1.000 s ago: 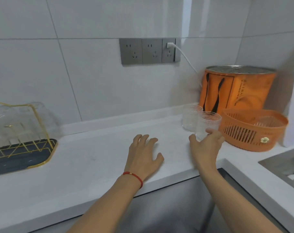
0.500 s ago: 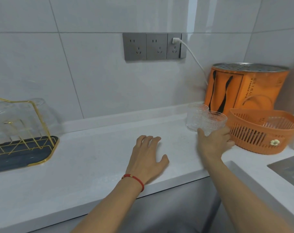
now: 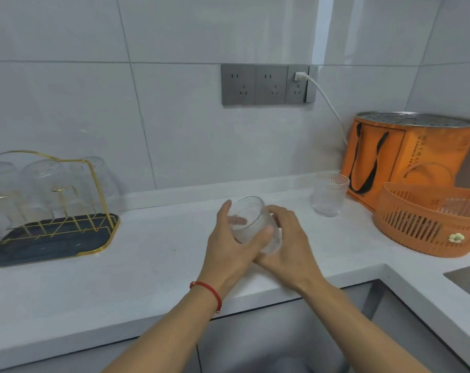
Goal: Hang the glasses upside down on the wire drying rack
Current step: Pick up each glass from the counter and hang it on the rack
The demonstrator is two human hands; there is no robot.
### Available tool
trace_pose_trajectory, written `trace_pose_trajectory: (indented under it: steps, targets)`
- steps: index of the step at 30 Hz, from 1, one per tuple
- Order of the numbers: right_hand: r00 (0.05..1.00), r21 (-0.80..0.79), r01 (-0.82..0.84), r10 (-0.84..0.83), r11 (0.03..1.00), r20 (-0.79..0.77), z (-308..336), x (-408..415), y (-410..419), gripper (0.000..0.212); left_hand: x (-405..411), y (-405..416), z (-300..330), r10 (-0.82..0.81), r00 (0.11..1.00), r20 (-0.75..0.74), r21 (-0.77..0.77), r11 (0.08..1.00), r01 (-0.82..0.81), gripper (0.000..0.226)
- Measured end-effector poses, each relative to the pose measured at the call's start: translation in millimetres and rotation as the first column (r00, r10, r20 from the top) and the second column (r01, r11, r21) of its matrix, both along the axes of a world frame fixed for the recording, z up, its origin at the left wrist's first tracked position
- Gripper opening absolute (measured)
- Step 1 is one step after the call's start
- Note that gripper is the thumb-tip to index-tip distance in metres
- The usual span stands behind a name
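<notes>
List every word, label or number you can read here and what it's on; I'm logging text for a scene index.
"A CHANCE TO…": vertical dark print on the orange bag; the end is cut off and this reading is unsure.
Larger characters beside that line on the bag: too blurred to read.
Sockets, basket, rack and both glasses, held and standing: no text visible.

A clear ribbed glass tumbler stands at two o'clock on the smooth, matt white stone-like surface. The gold wire drying rack at nine o'clock gleams; the slotted orange plastic basket looks dull.
</notes>
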State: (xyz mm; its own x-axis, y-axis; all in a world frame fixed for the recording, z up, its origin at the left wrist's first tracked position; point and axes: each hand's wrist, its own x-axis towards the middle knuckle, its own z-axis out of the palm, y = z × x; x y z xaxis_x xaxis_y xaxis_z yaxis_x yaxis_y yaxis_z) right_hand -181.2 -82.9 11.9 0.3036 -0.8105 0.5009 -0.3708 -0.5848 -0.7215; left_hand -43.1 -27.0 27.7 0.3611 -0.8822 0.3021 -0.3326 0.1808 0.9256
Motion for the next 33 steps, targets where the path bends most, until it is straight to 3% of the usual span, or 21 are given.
trace_pose_trajectory:
  steps: [3, 5, 7, 8, 10, 13, 15, 16, 18, 19, 23, 27, 30, 33]
  targets:
    - [0.972, 0.179, -0.210, 0.186, 0.961, 0.141, 4.8, 30.5, 13.6, 0.081, 41.5, 20.3, 11.8, 0.099, 0.965, -0.245, -0.010, 0.995, -0.104, 0.080]
    - [0.894, 0.431, -0.426, 0.296, 0.795, 0.336, 11.4, 50.2, 19.4, 0.077, 71.0, 37.2, 14.7, 0.077, 0.924, -0.375, -0.024, 0.995, -0.092, 0.074]
    - [0.778, 0.573, -0.618, 0.313, 0.538, 0.545, 14.9, 72.6, 25.2, 0.059, 97.0, 53.8, 16.4, 0.051, 0.906, -0.420, -0.044, 0.996, -0.077, 0.065]
    - [0.743, 0.583, -0.662, 0.308, 0.471, 0.594, 17.2, 84.3, 29.8, 0.049, 109.1, 61.9, 16.4, 0.042, 0.910, -0.412, -0.048, 0.997, -0.068, 0.058]
    - [0.719, 0.580, -0.684, 0.277, 0.443, 0.637, 19.7, 107.8, 38.1, 0.041, 133.2, 75.9, 16.8, 0.025, 0.936, -0.350, -0.037, 0.998, -0.041, 0.046]
    - [0.725, 0.584, -0.670, 0.233, 0.459, 0.648, 26.7, 134.6, 49.3, 0.038, 174.3, 101.6, 15.7, 0.158, 0.972, -0.175, 0.011, 0.987, -0.158, 0.061]
    - [0.761, 0.572, -0.624, 0.247, 0.533, 0.599, 37.0, 147.7, 55.3, 0.033, 205.8, 120.0, 9.2, 0.318, 0.947, 0.044, -0.006, 0.948, -0.318, 0.055]
    - [0.772, 0.548, -0.608, 0.265, 0.575, 0.578, 43.0, 153.7, 58.6, 0.030, 221.4, 127.6, 4.1, 0.400, 0.887, 0.231, 0.004, 0.911, -0.412, 0.051]
    - [0.764, 0.471, -0.611, 0.316, 0.636, 0.563, 56.3, 167.0, 67.1, 0.028, 247.3, 137.5, -9.1, 0.416, 0.678, 0.606, 0.058, 0.827, -0.559, 0.046]
    - [0.756, 0.426, -0.614, 0.341, 0.665, 0.558, 64.1, 174.7, 72.0, 0.028, 255.2, 138.6, -15.8, 0.385, 0.615, 0.688, 0.075, 0.806, -0.588, 0.047]
    - [0.790, 0.196, -0.542, 0.415, 0.817, 0.451, 101.0, 214.2, 88.1, 0.032, 260.4, 130.1, -30.0, 0.287, 0.567, 0.772, 0.119, 0.811, -0.573, 0.058]
    - [0.828, 0.061, -0.519, 0.484, 0.853, 0.284, 138.5, 266.2, 95.3, 0.042, 259.8, 129.8, -34.3, 0.207, 0.543, 0.814, 0.168, 0.811, -0.561, 0.066]
    - [0.874, -0.068, -0.485, 0.486, 0.872, -0.003, 155.2, 303.9, 94.9, 0.050, 261.9, 130.9, -37.0, 0.194, 0.551, 0.812, 0.182, 0.812, -0.555, 0.065]
    - [0.850, -0.135, -0.495, 0.447, 0.858, -0.278, 162.7, 333.7, 91.8, 0.053, 263.1, 129.6, -39.6, 0.189, 0.554, 0.810, 0.189, 0.811, -0.554, 0.068]
